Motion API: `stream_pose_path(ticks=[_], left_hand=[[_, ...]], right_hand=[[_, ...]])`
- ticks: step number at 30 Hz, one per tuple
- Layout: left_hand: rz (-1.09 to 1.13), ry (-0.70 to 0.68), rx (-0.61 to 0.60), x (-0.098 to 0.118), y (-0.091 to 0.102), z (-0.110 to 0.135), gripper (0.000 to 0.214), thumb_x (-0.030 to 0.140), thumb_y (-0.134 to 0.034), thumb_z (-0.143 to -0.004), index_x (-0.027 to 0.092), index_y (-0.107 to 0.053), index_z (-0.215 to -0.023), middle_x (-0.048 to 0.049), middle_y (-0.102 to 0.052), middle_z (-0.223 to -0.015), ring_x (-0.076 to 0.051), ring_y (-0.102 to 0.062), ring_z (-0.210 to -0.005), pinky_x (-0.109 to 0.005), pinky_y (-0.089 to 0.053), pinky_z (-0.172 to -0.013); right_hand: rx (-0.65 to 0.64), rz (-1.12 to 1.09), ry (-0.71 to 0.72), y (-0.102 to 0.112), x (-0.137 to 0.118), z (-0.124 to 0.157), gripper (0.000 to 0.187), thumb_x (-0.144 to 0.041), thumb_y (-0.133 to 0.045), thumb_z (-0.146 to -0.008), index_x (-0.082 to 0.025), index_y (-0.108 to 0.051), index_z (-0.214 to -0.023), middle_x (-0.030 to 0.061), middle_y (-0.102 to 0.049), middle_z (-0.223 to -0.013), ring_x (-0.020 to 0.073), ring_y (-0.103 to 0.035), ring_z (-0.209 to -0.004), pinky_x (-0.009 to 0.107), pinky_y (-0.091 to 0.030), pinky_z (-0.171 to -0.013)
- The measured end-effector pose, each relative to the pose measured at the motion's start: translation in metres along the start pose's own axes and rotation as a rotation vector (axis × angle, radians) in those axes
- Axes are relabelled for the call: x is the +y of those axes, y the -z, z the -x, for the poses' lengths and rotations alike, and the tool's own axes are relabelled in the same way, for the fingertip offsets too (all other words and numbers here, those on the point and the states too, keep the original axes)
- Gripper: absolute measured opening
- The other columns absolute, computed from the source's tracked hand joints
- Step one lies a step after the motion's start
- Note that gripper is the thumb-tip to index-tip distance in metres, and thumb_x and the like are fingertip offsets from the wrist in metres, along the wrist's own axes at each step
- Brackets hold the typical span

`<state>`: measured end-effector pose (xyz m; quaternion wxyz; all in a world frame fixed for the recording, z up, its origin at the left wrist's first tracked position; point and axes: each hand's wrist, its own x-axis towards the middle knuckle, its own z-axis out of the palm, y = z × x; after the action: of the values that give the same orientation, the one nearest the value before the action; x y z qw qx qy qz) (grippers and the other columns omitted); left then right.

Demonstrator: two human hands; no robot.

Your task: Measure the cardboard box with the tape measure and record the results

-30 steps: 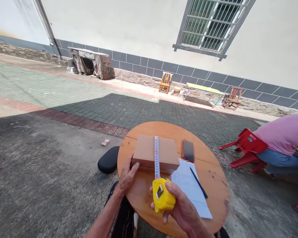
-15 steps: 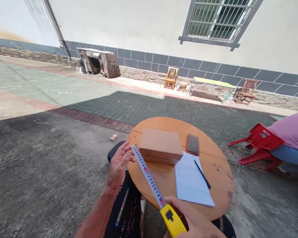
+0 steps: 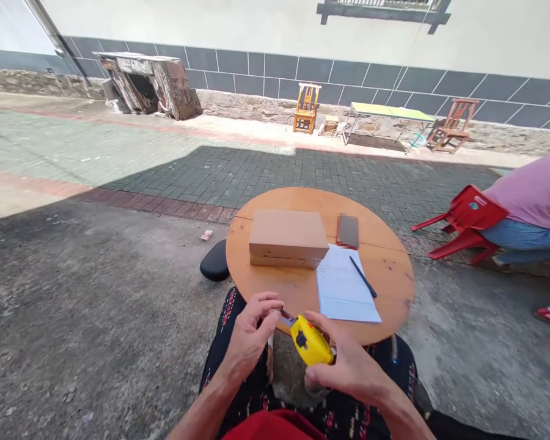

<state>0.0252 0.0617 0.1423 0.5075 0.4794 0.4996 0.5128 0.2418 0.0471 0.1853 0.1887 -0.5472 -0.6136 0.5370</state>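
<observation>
My right hand [image 3: 348, 360] grips a yellow tape measure [image 3: 312, 343] with a black button on its side. A short piece of printed blade [image 3: 288, 317] sticks out of the case, and the fingers of my left hand [image 3: 255, 327] pinch its tip. Both hands are over my lap, at the near edge of a round wooden table [image 3: 284, 290]. Beyond them on the tabletop rests a closed brown cardboard box [image 3: 288, 235]. White paper sheets [image 3: 347, 293] lie to its right, with a black pen [image 3: 363, 277] across them.
A dark, pixelated rectangular object [image 3: 348, 231] lies behind the paper. Left of the table is a black rounded seat [image 3: 214, 263]. At the right, a person in a pink top [image 3: 531, 189] sits on a red chair [image 3: 470, 211]. Chairs and a green-topped table [image 3: 389, 111] stand along the wall.
The blade, long a moment ago, is now mostly inside the case. My left hand has come in close to the tape measure, down and to the right. The view has tilted downward.
</observation>
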Motion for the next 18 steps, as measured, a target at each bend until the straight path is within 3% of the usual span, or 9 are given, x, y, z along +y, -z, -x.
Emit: stream_pose_path(ticks=[3, 5, 8, 11, 14, 18], left_hand=[[-0.141, -0.014, -0.081, -0.013, -0.003, 0.011, 0.035, 0.045, -0.054, -0.090, 0.026, -0.071, -0.114, -0.0082, -0.050, -0.144, -0.025, -0.046, -0.133, -0.042, -0.037, -0.111], [-0.189, -0.011, -0.008, -0.025, 0.004, 0.013, 0.039, 0.047, -0.049, -0.092, 0.027, -0.067, -0.121, -0.0086, -0.049, -0.145, -0.026, -0.045, -0.135, -0.046, -0.036, -0.113], [-0.267, -0.045, 0.156, -0.047, 0.020, 0.011, 0.040, 0.049, -0.050, -0.090, 0.024, -0.070, -0.114, -0.0111, -0.056, -0.137, -0.027, -0.052, -0.127, -0.047, -0.044, -0.106], [-0.336, -0.101, 0.219, -0.071, 0.036, 0.009, 0.037, 0.048, -0.051, -0.089, 0.022, -0.073, -0.103, -0.0107, -0.066, -0.118, -0.026, -0.061, -0.113, -0.045, -0.050, -0.100], [-0.424, -0.181, 0.251, -0.097, 0.049, 0.014, 0.032, 0.045, -0.053, -0.089, 0.022, -0.073, -0.098, -0.0087, -0.070, -0.109, -0.024, -0.066, -0.105, -0.040, -0.054, -0.095], [-0.542, -0.303, 0.232, -0.146, 0.064, 0.027, 0.025, 0.040, -0.059, -0.086, 0.025, -0.072, -0.101, -0.0054, -0.072, -0.107, -0.022, -0.069, -0.098, -0.033, -0.057, -0.090]], right_hand=[[0.029, 0.060, 0.048, 0.000, -0.005, 0.000, 0.075, -0.019, -0.072, -0.062, -0.019, -0.052, -0.135, 0.0096, -0.063, -0.129, 0.0277, -0.061, -0.112, 0.039, -0.047, -0.098], [0.065, 0.106, 0.070, 0.003, -0.010, -0.002, 0.075, -0.020, -0.073, -0.062, -0.020, -0.053, -0.134, 0.0086, -0.065, -0.124, 0.0276, -0.062, -0.109, 0.039, -0.048, -0.096], [0.185, 0.228, 0.161, 0.013, -0.028, -0.016, 0.074, -0.023, -0.075, -0.062, -0.022, -0.053, -0.133, 0.0082, -0.065, -0.124, 0.0283, -0.061, -0.111, 0.041, -0.046, -0.098], [0.396, 0.398, 0.309, 0.027, -0.056, -0.051, 0.069, -0.030, -0.076, -0.067, -0.019, -0.053, -0.131, 0.0103, -0.064, -0.124, 0.0286, -0.059, -0.112, 0.042, -0.044, -0.099], [0.560, 0.550, 0.404, 0.035, -0.084, -0.102, 0.063, -0.035, -0.076, -0.070, -0.018, -0.054, -0.127, 0.0097, -0.067, -0.112, 0.0266, -0.062, -0.100, 0.039, -0.046, -0.090], [0.630, 0.747, 0.327, 0.033, -0.102, -0.166, 0.048, -0.040, -0.073, -0.074, -0.016, -0.060, -0.113, 0.0110, -0.069, -0.104, 0.0270, -0.061, -0.095, 0.038, -0.045, -0.086]])
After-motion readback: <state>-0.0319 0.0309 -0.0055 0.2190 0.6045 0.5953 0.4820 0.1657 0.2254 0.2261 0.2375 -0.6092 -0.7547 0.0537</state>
